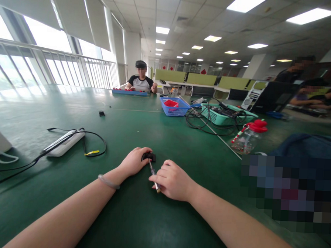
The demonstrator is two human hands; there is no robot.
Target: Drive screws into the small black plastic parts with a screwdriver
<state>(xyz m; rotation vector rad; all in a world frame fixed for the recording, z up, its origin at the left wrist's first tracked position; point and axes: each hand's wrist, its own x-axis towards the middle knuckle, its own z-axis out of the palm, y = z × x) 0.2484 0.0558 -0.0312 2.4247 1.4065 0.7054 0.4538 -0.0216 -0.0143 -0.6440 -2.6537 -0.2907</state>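
Observation:
My left hand [134, 161] rests on the green table [149, 219], its fingers closed round a small black part [148, 156]. My right hand [172, 180] lies just beside it, fingers pinched on a thin screwdriver [153, 173]. The screwdriver's tip touches the black part and its handle end sticks out below my fingers. A clear band circles my left wrist.
A white power strip [64, 143] with black cables lies to the left. A small black piece [101, 113] sits farther back. A blue basket [174, 106], a green basket of cables [224, 116] and a red-lidded bottle [248, 137] stand right. A person sits across the table.

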